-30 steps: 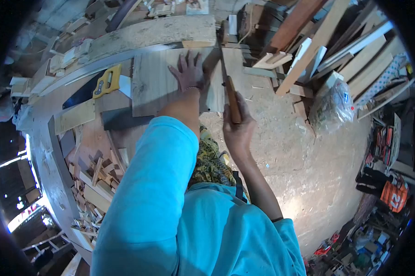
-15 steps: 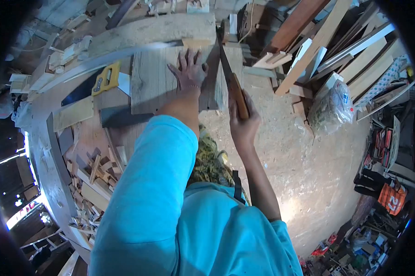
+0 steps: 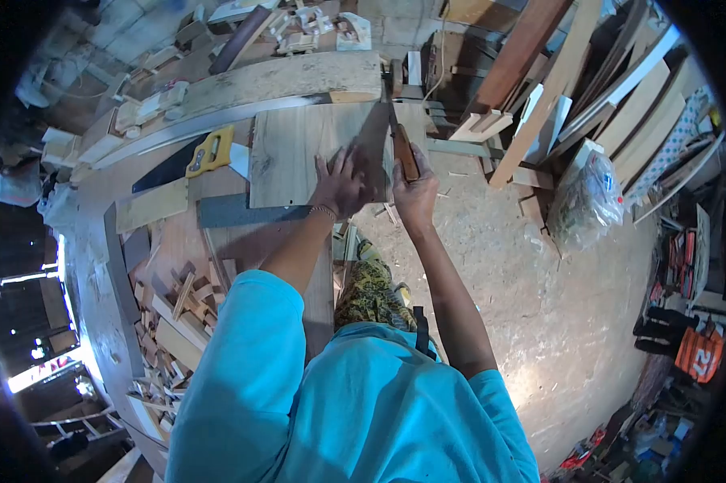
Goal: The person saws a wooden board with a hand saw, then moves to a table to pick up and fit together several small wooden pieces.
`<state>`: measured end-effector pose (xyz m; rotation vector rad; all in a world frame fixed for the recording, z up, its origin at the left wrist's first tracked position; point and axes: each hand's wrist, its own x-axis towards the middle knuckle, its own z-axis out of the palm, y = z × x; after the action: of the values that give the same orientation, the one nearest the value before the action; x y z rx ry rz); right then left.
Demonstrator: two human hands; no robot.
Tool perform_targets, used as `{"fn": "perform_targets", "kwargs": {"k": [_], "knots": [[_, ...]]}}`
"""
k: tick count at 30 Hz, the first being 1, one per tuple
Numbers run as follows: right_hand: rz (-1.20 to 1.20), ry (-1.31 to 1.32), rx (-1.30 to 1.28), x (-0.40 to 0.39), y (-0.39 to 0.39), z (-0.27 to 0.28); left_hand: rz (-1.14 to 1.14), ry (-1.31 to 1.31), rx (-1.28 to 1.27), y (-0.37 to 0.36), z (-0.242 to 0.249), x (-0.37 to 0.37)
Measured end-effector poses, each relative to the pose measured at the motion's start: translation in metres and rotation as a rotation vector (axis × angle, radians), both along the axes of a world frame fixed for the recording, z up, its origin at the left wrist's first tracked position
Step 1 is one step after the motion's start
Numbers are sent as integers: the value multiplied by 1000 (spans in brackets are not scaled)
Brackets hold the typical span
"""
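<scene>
My right hand [image 3: 416,195] is closed around the brown wooden handle of a handsaw [image 3: 406,157]. The saw's narrow blade points away from me, along the right side of a light wooden board [image 3: 286,153]. Whether the teeth sit in a cut is too small to tell. Flat on the board near its front edge lies my left hand [image 3: 343,183], fingers spread, a bracelet at the wrist. Its shadow and the saw's darken the board's right part.
A second saw with a yellow handle [image 3: 210,153] lies on the workbench to the left, beside a dark grey strip [image 3: 226,211]. Offcuts [image 3: 182,302] are heaped lower left. Long planks [image 3: 532,113] lean at upper right near a plastic bag [image 3: 584,201]. A person in orange [image 3: 699,352] is far right.
My left hand has come back from the board's far middle to its near edge. My right hand has pushed the handsaw forward along the board. The view has tilted slightly.
</scene>
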<state>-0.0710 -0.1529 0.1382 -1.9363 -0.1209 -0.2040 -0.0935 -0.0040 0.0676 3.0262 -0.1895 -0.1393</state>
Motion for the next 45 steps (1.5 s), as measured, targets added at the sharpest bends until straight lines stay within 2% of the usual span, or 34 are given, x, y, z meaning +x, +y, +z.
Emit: {"fn": "perform_targets", "kwargs": {"k": [4, 6, 7, 9, 10, 11, 12, 16, 18, 21, 22, 24, 25, 27, 31, 34, 35, 37, 38, 39, 41, 42, 45], "knots": [[30, -13, -26, -1, 0, 2, -13, -83, -85, 0, -11, -1], [37, -61, -32, 1, 1, -5, 55, -42, -286, 1, -12, 9], [19, -110, -35, 4, -1, -10, 65, -49, -298, 0, -11, 11], [28, -88, -31, 4, -4, -13, -20, -135, -175, -5, -9, 8], [44, -31, 26, 0, -4, -11, -12, -117, -183, -7, -8, 1], [55, 9, 89, 2, -1, -8, -5, -75, -75, -6, -3, 3], [28, -35, 28, 0, 2, -8, -2, -36, 33, -7, 0, 6], [-23, -78, -78, -12, 9, 9, 38, -149, -8, -7, -11, 7], [-24, 20, -189, -34, 4, 30, 28, -184, -49, -7, -16, 8], [0, 0, -61, -65, -15, 22, 81, -159, -53, -7, -16, 9], [5, -5, -61, -77, -19, 30, 86, -164, -53, -4, -30, 17], [33, -34, -128, -107, -28, 49, 74, -264, 124, 0, -66, 25], [26, -24, -136, -122, -33, 46, 67, -254, 117, -4, -49, 18], [-25, 8, -96, -133, -36, 40, 241, -164, -169, -9, -14, 19], [20, 124, -44, -132, -27, 48, 234, -211, -119, -7, -19, 19], [90, 117, 11, -118, -17, 32, 246, -183, -154, -8, -13, 16], [146, 50, -170, -112, -12, 36, 246, -178, -154, -9, -16, 16], [171, 118, -46, -113, 4, 37, 241, -218, -136, -8, -15, 17], [120, 64, -154, -117, 8, 45, 257, -237, -86, -9, -14, 15], [118, 61, -147, -115, 3, 43, 254, -241, -80, -5, -16, 18], [2, 137, 18, -111, -30, 39, 251, -246, -54, -6, -27, 21], [-62, 167, 100, -112, -42, 40, 275, -228, -72, -9, -13, 19], [-42, 111, -33, -111, -44, 45, 315, -175, -119, -6, -22, 33]]}}
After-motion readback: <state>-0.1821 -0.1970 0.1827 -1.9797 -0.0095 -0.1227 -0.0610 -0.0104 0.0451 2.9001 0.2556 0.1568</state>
